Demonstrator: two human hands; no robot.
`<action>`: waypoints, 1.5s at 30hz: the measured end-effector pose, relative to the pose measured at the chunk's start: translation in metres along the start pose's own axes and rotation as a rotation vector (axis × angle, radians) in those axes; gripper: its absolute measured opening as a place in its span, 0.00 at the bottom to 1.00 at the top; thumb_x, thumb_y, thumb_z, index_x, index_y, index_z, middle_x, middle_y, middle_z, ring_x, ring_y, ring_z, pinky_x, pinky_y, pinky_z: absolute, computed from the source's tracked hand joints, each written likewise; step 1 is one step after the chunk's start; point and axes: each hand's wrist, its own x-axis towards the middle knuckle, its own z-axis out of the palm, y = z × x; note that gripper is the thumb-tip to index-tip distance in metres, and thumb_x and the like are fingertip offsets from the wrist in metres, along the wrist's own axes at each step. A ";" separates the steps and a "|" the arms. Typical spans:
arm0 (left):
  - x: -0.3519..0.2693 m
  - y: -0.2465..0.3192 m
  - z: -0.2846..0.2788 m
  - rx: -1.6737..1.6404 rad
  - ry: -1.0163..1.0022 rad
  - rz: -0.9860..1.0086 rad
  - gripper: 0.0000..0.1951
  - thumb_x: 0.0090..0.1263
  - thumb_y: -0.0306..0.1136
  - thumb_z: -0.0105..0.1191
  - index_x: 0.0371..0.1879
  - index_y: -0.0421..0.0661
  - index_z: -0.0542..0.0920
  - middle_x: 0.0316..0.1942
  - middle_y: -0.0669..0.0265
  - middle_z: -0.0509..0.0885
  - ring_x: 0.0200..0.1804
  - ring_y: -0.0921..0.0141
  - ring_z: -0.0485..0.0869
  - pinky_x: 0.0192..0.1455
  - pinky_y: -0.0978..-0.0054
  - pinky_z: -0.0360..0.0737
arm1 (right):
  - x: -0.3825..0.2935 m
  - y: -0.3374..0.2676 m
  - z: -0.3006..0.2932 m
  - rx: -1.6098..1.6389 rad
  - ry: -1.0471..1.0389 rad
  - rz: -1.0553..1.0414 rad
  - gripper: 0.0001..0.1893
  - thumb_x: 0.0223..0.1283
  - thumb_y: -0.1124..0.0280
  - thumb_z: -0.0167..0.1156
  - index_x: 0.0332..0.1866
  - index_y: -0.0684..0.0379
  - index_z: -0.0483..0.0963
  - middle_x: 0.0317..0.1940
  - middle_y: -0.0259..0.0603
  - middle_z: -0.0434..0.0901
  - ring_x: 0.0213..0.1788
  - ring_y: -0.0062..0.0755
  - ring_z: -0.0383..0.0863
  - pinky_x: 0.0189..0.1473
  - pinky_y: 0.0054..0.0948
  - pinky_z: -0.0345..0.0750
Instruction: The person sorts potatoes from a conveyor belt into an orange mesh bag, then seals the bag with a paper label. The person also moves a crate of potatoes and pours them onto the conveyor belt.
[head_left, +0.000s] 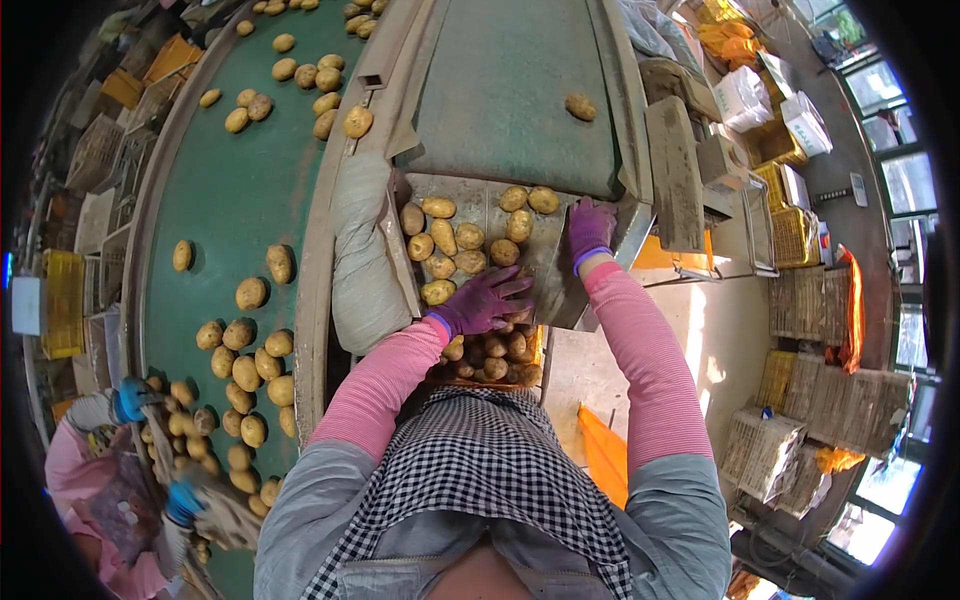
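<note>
My left hand (484, 304) wears a purple glove and lies with fingers spread over potatoes at the lower lip of a metal chute (469, 186). Several yellow-skinned potatoes (470, 236) sit on the chute just beyond it. Below the lip, darker potatoes (495, 367) fill an orange-edged container against my checked apron. My right hand (591, 229), gloved the same way, rests at the chute's right side, near the end of the belt; what its fingertips touch is hidden. Farther up, a single potato (580, 106) lies on the green conveyor belt (510, 75).
On the left runs a second green belt (225, 172) bearing many potatoes. A co-worker's blue-gloved hands (135, 399) handle a sack (225, 510) there. A cloth-wrapped pad (367, 255) borders the chute. Plastic crates (795, 236) and an orange bag (602, 454) are at right.
</note>
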 end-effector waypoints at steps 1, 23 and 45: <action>0.002 -0.001 -0.003 -0.017 -0.013 -0.004 0.36 0.55 0.43 0.69 0.68 0.65 0.75 0.78 0.67 0.61 0.77 0.52 0.61 0.73 0.50 0.70 | 0.000 0.001 -0.001 0.050 -0.001 -0.004 0.17 0.65 0.54 0.59 0.52 0.53 0.77 0.54 0.50 0.76 0.55 0.63 0.79 0.47 0.49 0.82; 0.015 -0.022 -0.009 -0.045 -0.152 -0.103 0.33 0.62 0.47 0.65 0.70 0.69 0.74 0.80 0.71 0.58 0.79 0.55 0.56 0.75 0.51 0.67 | -0.044 -0.015 -0.124 2.817 -0.511 0.176 0.30 0.78 0.46 0.41 0.69 0.61 0.68 0.50 0.46 0.83 0.34 0.19 0.74 0.32 0.15 0.72; 0.014 -0.024 -0.003 0.125 -0.167 -0.077 0.32 0.62 0.51 0.63 0.69 0.68 0.74 0.80 0.69 0.58 0.80 0.56 0.55 0.78 0.54 0.61 | -0.039 -0.019 -0.136 2.336 0.175 0.131 0.28 0.72 0.55 0.59 0.69 0.61 0.68 0.53 0.40 0.79 0.48 0.24 0.79 0.51 0.22 0.76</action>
